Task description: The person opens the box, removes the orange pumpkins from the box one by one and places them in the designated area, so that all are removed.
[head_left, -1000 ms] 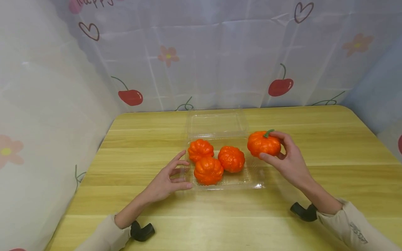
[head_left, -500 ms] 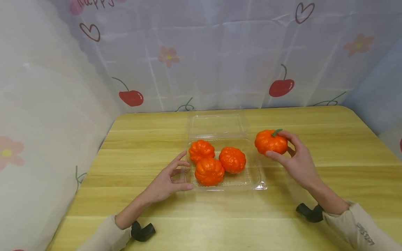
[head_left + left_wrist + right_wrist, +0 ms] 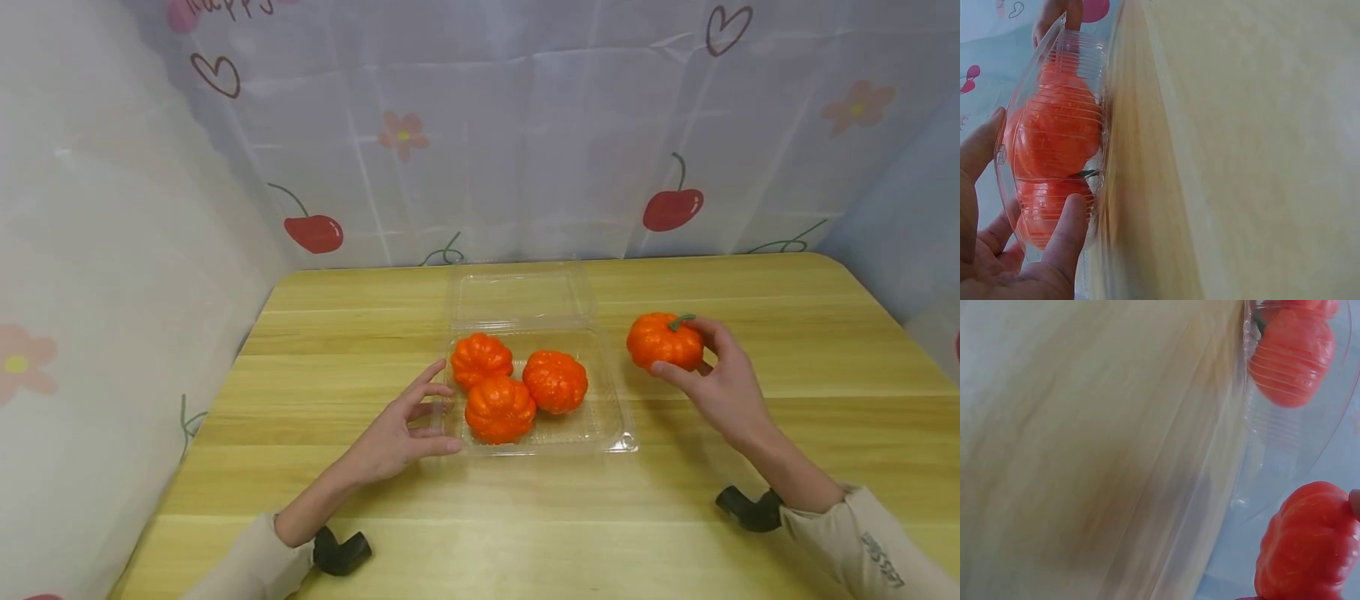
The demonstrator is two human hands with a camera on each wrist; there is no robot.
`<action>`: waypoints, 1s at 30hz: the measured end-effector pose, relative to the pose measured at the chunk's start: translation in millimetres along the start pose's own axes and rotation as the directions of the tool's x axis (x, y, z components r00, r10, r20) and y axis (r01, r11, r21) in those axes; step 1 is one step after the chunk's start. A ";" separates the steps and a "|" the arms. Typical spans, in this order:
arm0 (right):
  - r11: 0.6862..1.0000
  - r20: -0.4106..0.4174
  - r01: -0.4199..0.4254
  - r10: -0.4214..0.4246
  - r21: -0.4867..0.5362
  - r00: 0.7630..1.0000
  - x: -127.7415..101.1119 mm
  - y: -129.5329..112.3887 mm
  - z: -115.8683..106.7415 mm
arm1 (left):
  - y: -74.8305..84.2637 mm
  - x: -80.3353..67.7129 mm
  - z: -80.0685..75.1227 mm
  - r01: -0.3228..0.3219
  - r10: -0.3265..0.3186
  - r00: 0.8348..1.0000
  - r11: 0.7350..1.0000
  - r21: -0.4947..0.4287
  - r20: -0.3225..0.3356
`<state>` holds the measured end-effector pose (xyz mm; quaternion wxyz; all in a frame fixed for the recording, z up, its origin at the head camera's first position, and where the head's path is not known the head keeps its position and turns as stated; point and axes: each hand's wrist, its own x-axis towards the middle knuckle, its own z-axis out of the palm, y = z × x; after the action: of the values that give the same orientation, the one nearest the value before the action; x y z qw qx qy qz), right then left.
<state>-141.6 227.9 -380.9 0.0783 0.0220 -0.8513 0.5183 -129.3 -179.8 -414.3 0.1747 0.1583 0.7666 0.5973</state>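
Wooden worktop (image 3: 300,492), near edge: left hand (image 3: 397,429) rests beside the clear plastic box (image 3: 611,417), fingers (image 3: 427,379) loosely spread and touching its left wall, gripping nothing. Three orange pumpkins (image 3: 517,385) sit clustered in the box, lid folded back behind. Right hand (image 3: 720,383), right of the box, holds a fourth pumpkin (image 3: 663,342) with fingers curled round it; a cherry-print curtain (image 3: 525,133) hangs beyond.

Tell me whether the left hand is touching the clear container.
Touching. In the left wrist view, the left hand has its fingertips pressed against the wall of the clear container; the head view agrees.
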 end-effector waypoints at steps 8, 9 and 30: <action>0.996 0.057 -0.058 0.062 -0.073 0.996 5.5 7.5 -2.3 | -1.8 -0.2 -0.6 -0.016 0.016 1.000 1.000 -0.013 0.014; 0.994 0.058 -0.061 0.066 -0.086 0.996 6.0 8.6 -2.4 | -1.8 0.0 -0.6 -0.016 0.017 1.000 1.000 -0.013 0.016; 0.988 0.096 -0.045 0.060 -0.145 0.994 14.0 27.8 1.2 | -1.2 0.8 -0.7 -0.022 0.022 1.000 1.000 -0.005 0.017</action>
<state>-158.8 240.3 -403.7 0.0230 0.0200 -0.8892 0.4564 -130.4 -180.3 -415.4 0.1752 0.1713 0.7619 0.5996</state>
